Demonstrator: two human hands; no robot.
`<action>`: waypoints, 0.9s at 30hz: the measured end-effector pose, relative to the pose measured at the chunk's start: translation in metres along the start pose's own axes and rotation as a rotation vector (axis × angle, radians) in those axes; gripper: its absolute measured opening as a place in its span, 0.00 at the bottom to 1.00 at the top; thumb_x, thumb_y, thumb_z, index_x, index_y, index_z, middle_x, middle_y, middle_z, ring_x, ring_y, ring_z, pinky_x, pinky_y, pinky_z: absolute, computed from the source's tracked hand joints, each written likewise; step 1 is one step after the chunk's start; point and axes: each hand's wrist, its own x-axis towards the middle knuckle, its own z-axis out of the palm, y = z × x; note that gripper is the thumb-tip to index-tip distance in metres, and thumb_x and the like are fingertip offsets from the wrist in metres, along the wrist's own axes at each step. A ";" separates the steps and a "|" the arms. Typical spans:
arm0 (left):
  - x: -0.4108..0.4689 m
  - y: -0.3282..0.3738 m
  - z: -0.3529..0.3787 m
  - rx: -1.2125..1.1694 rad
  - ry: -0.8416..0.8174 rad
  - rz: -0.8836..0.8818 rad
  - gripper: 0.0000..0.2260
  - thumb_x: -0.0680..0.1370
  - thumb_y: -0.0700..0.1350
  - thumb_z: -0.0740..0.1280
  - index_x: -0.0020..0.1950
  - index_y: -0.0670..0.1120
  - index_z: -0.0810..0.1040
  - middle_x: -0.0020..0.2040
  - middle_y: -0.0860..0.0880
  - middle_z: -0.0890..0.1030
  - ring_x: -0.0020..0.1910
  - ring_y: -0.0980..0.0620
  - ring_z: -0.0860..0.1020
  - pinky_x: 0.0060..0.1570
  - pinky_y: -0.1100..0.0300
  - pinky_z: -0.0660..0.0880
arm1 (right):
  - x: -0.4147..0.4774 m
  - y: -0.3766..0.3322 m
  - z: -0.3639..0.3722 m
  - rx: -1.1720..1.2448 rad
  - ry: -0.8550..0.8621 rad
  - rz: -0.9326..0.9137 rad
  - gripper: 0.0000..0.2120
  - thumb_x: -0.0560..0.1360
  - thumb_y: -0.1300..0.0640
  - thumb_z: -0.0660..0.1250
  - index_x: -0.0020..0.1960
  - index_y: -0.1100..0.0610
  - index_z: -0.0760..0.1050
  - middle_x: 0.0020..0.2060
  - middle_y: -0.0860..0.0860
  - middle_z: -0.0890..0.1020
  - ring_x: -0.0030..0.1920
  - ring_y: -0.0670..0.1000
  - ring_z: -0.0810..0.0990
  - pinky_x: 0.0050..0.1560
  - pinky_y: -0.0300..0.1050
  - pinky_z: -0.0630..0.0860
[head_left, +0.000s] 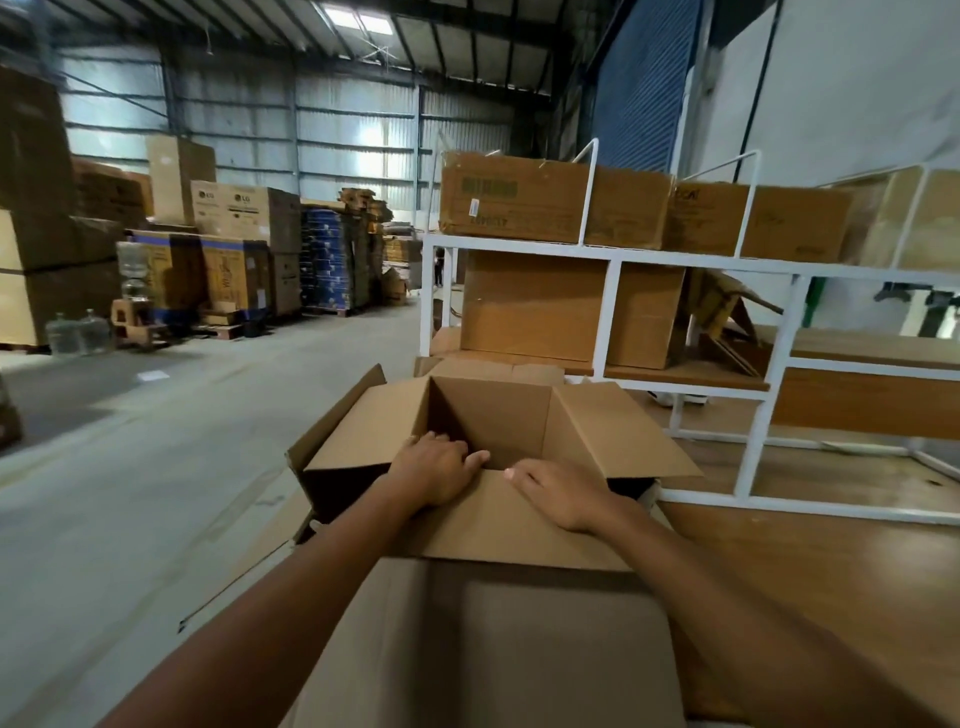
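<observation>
— What has the grip got?

— The left hand (436, 467) is clenched on the near flap (498, 525) of an open cardboard box (493, 415). Its fingers hook over the flap's fold at the box's 9 o'clock corner, and the thumb lies along the fold. The right hand (558, 493) rests on the same flap, just toward 3 o'clock, with its thumb tip on the fold. Its fingers are hidden behind the knuckles, so I cannot tell whether that grip is clenched or released.

— Do the two hands touch?

— No, a small gap lies between the thumbs.

— Where is the box?

— In the centre of the view, straight ahead of the person. The near flap folds outward toward 6 o'clock, and the side flaps splay out at 9 and 3. At 6 o'clock a flat cardboard sheet (493, 649) lies under the forearms.

— And around it?

— A wooden tabletop (831, 571) runs at 3 to 4 o'clock. It carries a white metal rack (613, 254) at 2 o'clock, with shelf cartons (519, 197) on it. At 9 o'clock is the concrete floor (156, 441). At 10 o'clock stacked cartons (244, 208) stand along the warehouse wall, with clear water jugs (93, 330) near them.
</observation>
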 end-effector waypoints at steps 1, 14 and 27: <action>-0.003 0.001 0.000 -0.012 0.026 0.021 0.26 0.81 0.64 0.46 0.68 0.52 0.73 0.71 0.45 0.71 0.73 0.43 0.65 0.72 0.42 0.59 | -0.004 0.001 0.000 -0.041 0.032 -0.016 0.23 0.82 0.40 0.50 0.71 0.48 0.70 0.69 0.52 0.74 0.66 0.52 0.73 0.66 0.52 0.70; -0.039 0.062 -0.017 0.034 0.474 0.205 0.32 0.79 0.67 0.45 0.80 0.55 0.44 0.79 0.48 0.35 0.77 0.48 0.32 0.77 0.43 0.44 | -0.070 0.038 -0.039 -0.103 0.484 -0.085 0.37 0.78 0.35 0.55 0.79 0.44 0.42 0.80 0.48 0.44 0.79 0.52 0.44 0.75 0.58 0.57; -0.029 0.288 0.031 -0.309 0.631 0.429 0.31 0.80 0.63 0.51 0.80 0.54 0.48 0.80 0.52 0.40 0.78 0.54 0.37 0.74 0.49 0.42 | -0.207 0.225 -0.114 -0.032 0.871 -0.030 0.35 0.76 0.33 0.53 0.78 0.47 0.53 0.79 0.50 0.54 0.78 0.53 0.56 0.71 0.55 0.59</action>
